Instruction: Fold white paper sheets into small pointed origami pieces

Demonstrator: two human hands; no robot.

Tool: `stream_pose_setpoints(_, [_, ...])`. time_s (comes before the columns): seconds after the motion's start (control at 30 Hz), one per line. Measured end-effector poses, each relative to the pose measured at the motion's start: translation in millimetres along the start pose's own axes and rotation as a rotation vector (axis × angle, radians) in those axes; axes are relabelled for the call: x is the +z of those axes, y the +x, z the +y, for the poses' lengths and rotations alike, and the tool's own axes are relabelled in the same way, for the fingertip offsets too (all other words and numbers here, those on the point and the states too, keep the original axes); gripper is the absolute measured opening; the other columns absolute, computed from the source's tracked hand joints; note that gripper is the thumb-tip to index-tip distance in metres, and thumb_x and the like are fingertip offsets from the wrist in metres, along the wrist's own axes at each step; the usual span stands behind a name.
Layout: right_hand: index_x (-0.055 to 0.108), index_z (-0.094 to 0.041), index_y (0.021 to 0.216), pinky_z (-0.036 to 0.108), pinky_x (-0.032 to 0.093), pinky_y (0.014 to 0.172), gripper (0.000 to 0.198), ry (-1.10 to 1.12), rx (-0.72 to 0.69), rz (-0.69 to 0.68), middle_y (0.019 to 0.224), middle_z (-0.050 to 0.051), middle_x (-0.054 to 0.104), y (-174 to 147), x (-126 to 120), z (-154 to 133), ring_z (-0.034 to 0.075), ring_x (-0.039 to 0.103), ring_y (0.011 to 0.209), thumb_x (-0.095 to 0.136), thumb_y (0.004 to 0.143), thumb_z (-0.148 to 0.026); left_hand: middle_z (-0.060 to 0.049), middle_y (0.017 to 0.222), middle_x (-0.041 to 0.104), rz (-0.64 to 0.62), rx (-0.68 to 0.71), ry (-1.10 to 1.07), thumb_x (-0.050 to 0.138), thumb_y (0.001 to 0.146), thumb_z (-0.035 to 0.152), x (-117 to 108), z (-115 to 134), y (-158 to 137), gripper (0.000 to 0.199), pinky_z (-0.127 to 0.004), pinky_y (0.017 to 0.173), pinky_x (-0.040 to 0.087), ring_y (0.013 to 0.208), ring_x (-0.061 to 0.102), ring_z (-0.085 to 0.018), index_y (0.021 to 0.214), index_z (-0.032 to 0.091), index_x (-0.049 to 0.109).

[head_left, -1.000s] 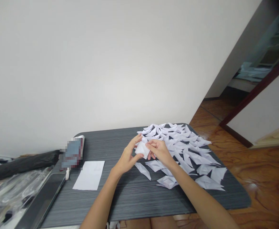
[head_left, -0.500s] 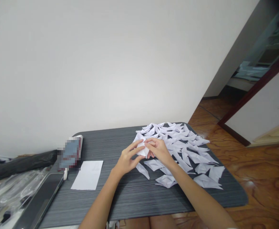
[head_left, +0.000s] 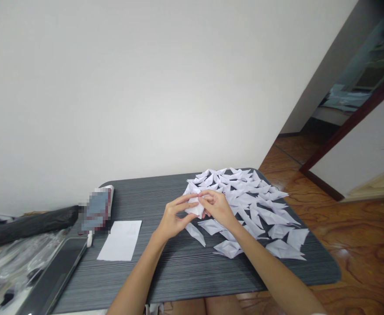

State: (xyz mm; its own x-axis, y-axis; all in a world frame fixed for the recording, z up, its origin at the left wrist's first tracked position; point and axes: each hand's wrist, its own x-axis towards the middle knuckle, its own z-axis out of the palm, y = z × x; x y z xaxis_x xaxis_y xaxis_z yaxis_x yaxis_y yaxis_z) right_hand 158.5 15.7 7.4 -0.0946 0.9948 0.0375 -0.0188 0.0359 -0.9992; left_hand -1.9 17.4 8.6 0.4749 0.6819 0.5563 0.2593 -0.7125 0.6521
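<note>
A small folded white paper (head_left: pixel 197 210) is held between both hands above the dark table. My left hand (head_left: pixel 175 216) grips its left side, the fingers along the upper part and the thumb at the lower edge. Closed on the right side is my right hand (head_left: pixel 216 206), with thumb and fingertips pinching the paper; part of the paper is hidden behind the fingers. Many folded paper boats (head_left: pixel 244 199) lie spread just beyond and to the right of my hands. One narrow folded piece (head_left: pixel 195 234) rests right below them.
On the left of the dark table (head_left: pixel 152 192) lie a stack of white sheets (head_left: pixel 121 240), a pixelated packet (head_left: pixel 96 210) and a tablet-like dark device (head_left: pixel 59 271). A black roll (head_left: pixel 31 227) and clear plastic bags (head_left: pixel 11 262) are at the far left. A white wall (head_left: pixel 146 87) stands behind.
The fingers of my left hand have shifted slightly, lying closer together over the paper. My right hand keeps its pinch in nearly the same place.
</note>
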Motion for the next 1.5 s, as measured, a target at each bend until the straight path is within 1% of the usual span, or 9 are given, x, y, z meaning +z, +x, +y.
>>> stream_pose_setpoints(0.47, [0.054,-0.017,0.08,0.018,0.034,0.031,0.015,-0.061,-0.052,0.029,0.044,-0.007,0.05,-0.4,2.5,8.2,0.008,0.046,0.032,0.055,0.073,-0.029,-0.012,0.11,0.06,0.032,-0.066,-0.023,0.057,0.07,0.014,0.9,8.6,0.9,0.02,-0.038,0.088,0.043,0.103,0.055,-0.022,0.087,0.017,0.066])
stream_pose_setpoints(0.53, [0.054,-0.017,0.083,0.019,0.041,0.038,0.016,-0.024,-0.09,0.001,0.054,-0.003,0.057,-1.3,3.2,8.3,0.009,0.053,0.041,0.055,0.074,-0.03,-0.011,0.111,0.059,0.053,-0.1,-0.043,0.056,0.071,0.013,0.1,9.4,0.9,0.02,-0.036,0.083,0.046,0.101,0.056,-0.022,0.088,0.017,0.066])
stream_pose_setpoints(0.6, [0.054,-0.018,0.093,0.023,0.049,0.054,0.023,0.041,-0.146,-0.086,0.074,0.002,0.063,-2.6,4.2,6.9,0.012,0.061,0.061,0.058,0.073,-0.03,-0.012,0.112,0.058,0.098,-0.143,-0.078,0.056,0.071,0.015,-1.0,9.1,0.8,0.02,-0.032,0.075,0.05,0.098,0.057,-0.022,0.088,0.017,0.066])
stream_pose_setpoints(0.67, [0.051,-0.019,0.104,0.027,0.05,0.07,0.038,0.094,-0.195,-0.191,0.092,0.005,0.063,-3.8,5.5,5.2,0.015,0.06,0.081,0.063,0.07,-0.028,-0.013,0.112,0.058,0.154,-0.175,-0.123,0.056,0.072,0.016,-2.0,8.0,0.7,0.019,-0.029,0.069,0.051,0.096,0.058,-0.022,0.088,0.016,0.066])
stream_pose_setpoints(0.73, [0.047,-0.02,0.111,0.029,0.048,0.077,0.048,0.11,-0.217,-0.247,0.099,0.006,0.061,-4.6,6.6,4.3,0.017,0.058,0.089,0.066,0.067,-0.026,-0.013,0.111,0.058,0.192,-0.189,-0.171,0.057,0.072,0.018,-2.5,6.7,0.4,0.017,-0.029,0.07,0.051,0.096,0.058,-0.022,0.086,0.015,0.066])
stream_pose_setpoints(1.03, [0.042,-0.02,0.118,0.029,0.046,0.077,0.048,0.055,-0.269,-0.279,0.101,0.007,0.056,-7.7,6.9,1.4,0.014,0.056,0.085,0.058,0.073,-0.021,-0.013,0.114,0.056,0.207,-0.198,-0.216,0.059,0.072,0.017,-1.7,6.6,0.1,0.017,-0.031,0.075,0.05,0.101,0.056,-0.023,0.087,0.016,0.066])
stream_pose_setpoints(1.2, [0.039,-0.021,0.12,0.027,0.045,0.077,0.052,0.034,-0.285,-0.293,0.105,0.006,0.054,-10.8,9.3,-2.4,0.013,0.054,0.087,0.058,0.072,-0.016,-0.011,0.111,0.059,0.282,-0.13,-0.117,0.056,0.074,0.015,-0.3,4.2,-0.9,0.017,-0.036,0.084,0.047,0.1,0.056,-0.022,0.087,0.017,0.067])
stream_pose_setpoints(1.3, [0.044,-0.021,0.115,0.027,0.046,0.076,0.044,0.041,-0.276,-0.284,0.098,0.005,0.056,-11.9,9.2,-4.9,0.013,0.055,0.084,0.058,0.073,-0.019,-0.009,0.107,0.061,0.311,-0.049,-0.027,0.056,0.074,0.014,0.2,1.6,-2.3,0.018,-0.036,0.086,0.046,0.099,0.057,-0.021,0.087,0.019,0.067])
stream_pose_setpoints(1.5, [0.057,-0.019,0.088,0.026,0.047,0.072,0.015,0.073,-0.285,-0.158,0.086,0.003,0.059,-7.8,5.3,-0.3,0.014,0.058,0.079,0.059,0.073,-0.02,-0.009,0.106,0.062,0.261,0.012,0.036,0.055,0.075,0.013,3.6,-0.1,-3.8,0.018,-0.035,0.085,0.047,0.101,0.056,-0.021,0.088,0.019,0.067])
